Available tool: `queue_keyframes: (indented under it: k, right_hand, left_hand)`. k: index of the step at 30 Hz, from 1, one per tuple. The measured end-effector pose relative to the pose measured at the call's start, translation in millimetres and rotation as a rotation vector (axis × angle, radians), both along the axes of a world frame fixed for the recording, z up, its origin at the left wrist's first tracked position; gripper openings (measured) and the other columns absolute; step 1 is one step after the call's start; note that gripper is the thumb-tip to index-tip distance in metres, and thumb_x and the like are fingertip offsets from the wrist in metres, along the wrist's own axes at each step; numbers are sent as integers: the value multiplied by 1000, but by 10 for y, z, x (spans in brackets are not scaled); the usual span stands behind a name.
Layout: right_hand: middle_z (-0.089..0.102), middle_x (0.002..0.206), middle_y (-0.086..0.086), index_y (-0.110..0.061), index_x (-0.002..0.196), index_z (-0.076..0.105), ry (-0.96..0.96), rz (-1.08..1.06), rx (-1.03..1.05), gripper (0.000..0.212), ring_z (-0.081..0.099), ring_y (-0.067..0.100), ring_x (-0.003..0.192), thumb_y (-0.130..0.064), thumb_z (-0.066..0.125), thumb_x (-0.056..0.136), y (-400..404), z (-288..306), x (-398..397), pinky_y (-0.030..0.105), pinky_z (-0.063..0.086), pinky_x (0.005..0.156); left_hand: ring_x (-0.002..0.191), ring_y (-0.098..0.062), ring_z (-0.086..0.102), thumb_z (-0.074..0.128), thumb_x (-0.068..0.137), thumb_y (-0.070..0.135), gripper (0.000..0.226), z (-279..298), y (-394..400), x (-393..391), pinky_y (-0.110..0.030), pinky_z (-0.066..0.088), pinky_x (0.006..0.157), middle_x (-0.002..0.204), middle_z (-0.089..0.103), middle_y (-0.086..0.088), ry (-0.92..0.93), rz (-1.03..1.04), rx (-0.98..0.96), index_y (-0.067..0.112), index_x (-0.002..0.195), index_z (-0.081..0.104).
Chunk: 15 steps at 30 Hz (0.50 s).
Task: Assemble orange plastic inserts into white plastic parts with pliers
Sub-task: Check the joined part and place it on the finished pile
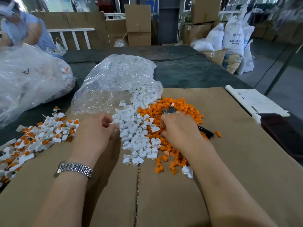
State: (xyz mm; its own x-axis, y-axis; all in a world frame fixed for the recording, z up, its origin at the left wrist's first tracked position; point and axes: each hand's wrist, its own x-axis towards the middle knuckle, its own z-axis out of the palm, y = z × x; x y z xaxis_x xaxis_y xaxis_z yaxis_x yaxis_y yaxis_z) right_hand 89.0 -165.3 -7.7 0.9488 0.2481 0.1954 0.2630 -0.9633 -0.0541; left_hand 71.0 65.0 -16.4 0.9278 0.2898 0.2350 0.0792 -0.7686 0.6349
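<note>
Cardboard (pixel 213 161) was spread beneath sorted piles, so white parts (pixel 136 133) were pinched by the left hand (pixel 98 128) while pliers (pixel 170 110) were clenched in the right hand (pixel 178 128) beside orange inserts (pixel 180 105).

Even, soft daylight, faint shadows under the forearms, glare on clear plastic bag (pixel 113 82), wide-angle bending and blur at edges.

- Dark green table (pixel 188 74), surface worn.
- Flattened cardboard sheet (pixel 229 161) covers its near part.
- Two clear plastic bags (pixel 113 79) of parts lie at left and centre.
- White paper sheets (pixel 255 102) at right edge.
</note>
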Motion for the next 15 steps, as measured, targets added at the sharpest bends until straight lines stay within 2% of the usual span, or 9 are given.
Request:
queue_keyframes:
  k: [3, 5, 8, 11, 13, 15]
  right_hand:
    - [67, 110, 4, -20, 109, 66, 4, -2, 17, 16, 55, 25, 110, -15, 59, 96, 17, 1, 0, 37, 45, 87]
    - [67, 108, 4, -19, 107, 66, -24, -6, 34, 17, 56, 25, 108, -15, 54, 97, 16, 7, 4, 38, 46, 86]
    - [65, 108, 3, -19, 109, 64, -40, -2, 69, 14, 61, 23, 100, -19, 52, 101, -2, 23, 18, 38, 48, 84]
    - [67, 102, 1, -16, 104, 65, -37, -28, 299, 12, 63, 17, 92, -22, 56, 101, -45, 62, 45, 31, 52, 78]
    - [67, 93, -4, -18, 94, 65, -41, -39, 491, 1, 62, 11, 85, -18, 64, 95, -57, 104, 48, 25, 51, 71]
    - [64, 86, -8, -20, 89, 61, -6, -44, 658, 10, 63, 9, 81, -14, 69, 89, -44, 134, 29, 22, 53, 68]
  left_hand:
    - [68, -17, 74, 76, 92, 18, 12, 9, 7, -5, -47, 63, 70, 86, 73, -1, -42, -14, -250, 25, 92, 66]
    - [69, -15, 75, 76, 91, 16, 10, 3, 15, -12, -44, 63, 72, 78, 75, 2, -44, -24, -334, 24, 91, 71]
    - [70, -14, 76, 78, 88, 11, 10, 20, 25, -18, -35, 62, 73, 77, 78, 4, -8, -46, -501, 21, 90, 77]
    - [70, -18, 76, 81, 83, 4, 14, 51, 33, -10, -24, 60, 67, 80, 79, -8, 34, -88, -680, 16, 90, 79]
    - [75, -19, 76, 82, 81, 4, 17, 65, 3, -13, -23, 58, 68, 84, 79, -9, 57, -123, -749, 15, 93, 79]
    - [81, -22, 78, 80, 82, 2, 18, 77, -62, -29, -23, 58, 66, 88, 79, -11, 70, -176, -821, 11, 98, 77]
